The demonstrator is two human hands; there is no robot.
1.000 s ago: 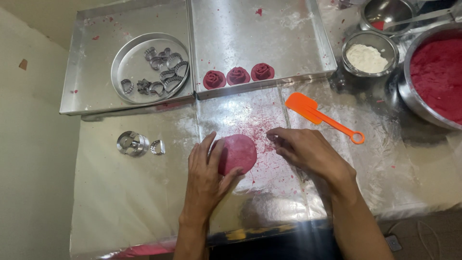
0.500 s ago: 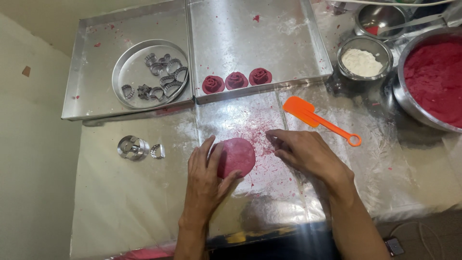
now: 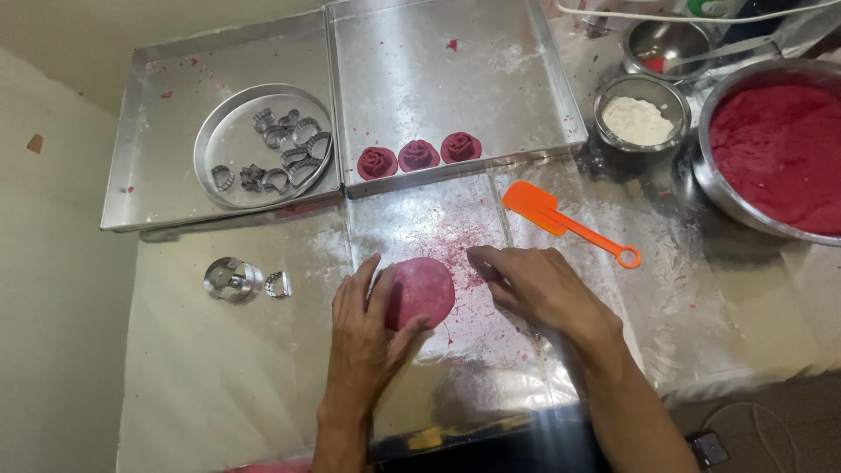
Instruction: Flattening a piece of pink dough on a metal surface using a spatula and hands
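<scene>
A flattened round of pink dough [image 3: 422, 290] lies on the foil-covered worktop [image 3: 219, 368]. My left hand [image 3: 366, 333] rests against its left edge, fingers spread and touching it, the thumb curling under its lower edge. My right hand [image 3: 534, 285] lies palm down just right of the dough, fingertips near its upper right edge; whether they touch is unclear. Three pink dough roses [image 3: 418, 156] stand in a row at the front of a square metal tray [image 3: 455, 61].
An orange spatula [image 3: 561, 221] lies right of my hands. A second tray [image 3: 149, 131] holds a round pan of metal cutters [image 3: 272, 149]. Loose cutters [image 3: 235, 280] sit at left. A bowl of white flour [image 3: 639, 118] and a big bowl of red dough [image 3: 780, 153] stand at right.
Both hands stay by the dough round with little shift; the view has moved slightly, sliding the scene a bit toward the right and down.
</scene>
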